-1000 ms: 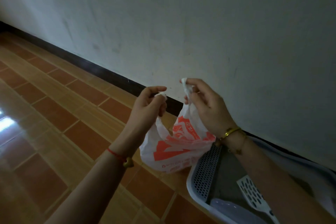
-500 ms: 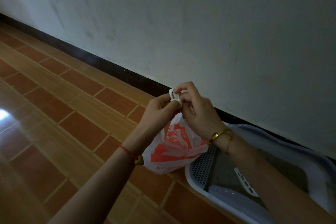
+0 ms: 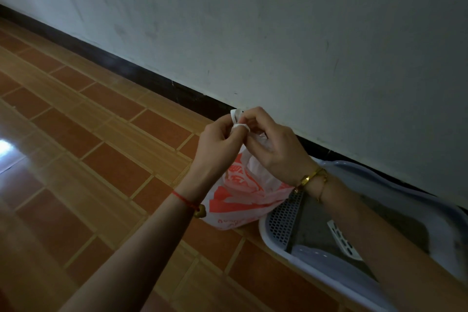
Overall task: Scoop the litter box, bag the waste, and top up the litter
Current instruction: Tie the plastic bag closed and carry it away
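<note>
- Floor point(image 3: 101, 159): red-brown tiles, with a patch of glare at the far left edge; dark skirting board point(image 3: 126, 68) under a pale wall point(image 3: 278, 33); same room as a second ago, seen slightly shifted
- Left hand point(image 3: 217, 142): red string bracelet point(image 3: 187, 201) at the wrist; fingers curled, pinching the bag handles point(image 3: 236, 119); a thin white strand crosses over its forefinger
- One second ago this hand held one handle alone, well apart from the other hand; half a second ago the two had met; now they are pressed together knuckle to knuckle
- Bag handles: twisted white strips, a small loop standing up above the fingertips of both hands; earlier they were two separate ends
- Plastic bag point(image 3: 243, 200): white with orange print, hanging bunched below both hands, its lower right side touching the left end of the litter box; cannot tell whether its bottom rests on the floor
- Right hand point(image 3: 276, 149): gold bangle point(image 3: 310, 178) at the wrist; fingers curled, gripping the handles and the bag's gathered neck
- Litter box point(image 3: 264, 232): pale plastic, on the floor against the wall, lower right; perforated panel point(image 3: 286, 220) at its left end, grey litter inside
- Scoop point(image 3: 342, 240): white, slotted, lying in the box, partly hidden by the right forearm, more so than a second ago
</note>
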Demonstrator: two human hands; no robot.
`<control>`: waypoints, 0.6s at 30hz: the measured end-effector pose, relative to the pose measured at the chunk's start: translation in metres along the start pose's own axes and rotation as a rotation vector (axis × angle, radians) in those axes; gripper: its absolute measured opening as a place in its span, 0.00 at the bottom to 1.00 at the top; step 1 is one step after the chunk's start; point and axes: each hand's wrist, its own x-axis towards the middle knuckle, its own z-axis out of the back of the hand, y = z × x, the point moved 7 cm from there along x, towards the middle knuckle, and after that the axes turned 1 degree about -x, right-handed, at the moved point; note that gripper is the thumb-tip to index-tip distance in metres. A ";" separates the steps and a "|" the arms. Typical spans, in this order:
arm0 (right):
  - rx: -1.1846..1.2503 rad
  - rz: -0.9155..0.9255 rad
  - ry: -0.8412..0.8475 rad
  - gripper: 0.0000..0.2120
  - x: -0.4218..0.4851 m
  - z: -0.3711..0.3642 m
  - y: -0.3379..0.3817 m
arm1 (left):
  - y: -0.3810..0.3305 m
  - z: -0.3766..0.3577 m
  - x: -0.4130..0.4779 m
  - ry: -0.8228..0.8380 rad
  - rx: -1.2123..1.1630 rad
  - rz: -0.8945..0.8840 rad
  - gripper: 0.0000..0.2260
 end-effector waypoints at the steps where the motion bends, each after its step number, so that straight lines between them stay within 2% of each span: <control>1: 0.001 0.006 -0.004 0.08 0.000 0.000 0.000 | -0.001 0.000 0.000 0.014 -0.003 -0.002 0.09; 10: -0.030 0.038 -0.013 0.09 0.000 0.001 0.000 | 0.004 0.001 0.001 0.019 -0.038 0.016 0.08; 18: -0.054 0.017 -0.025 0.13 -0.002 -0.001 -0.002 | 0.005 0.000 0.000 0.016 -0.055 0.015 0.08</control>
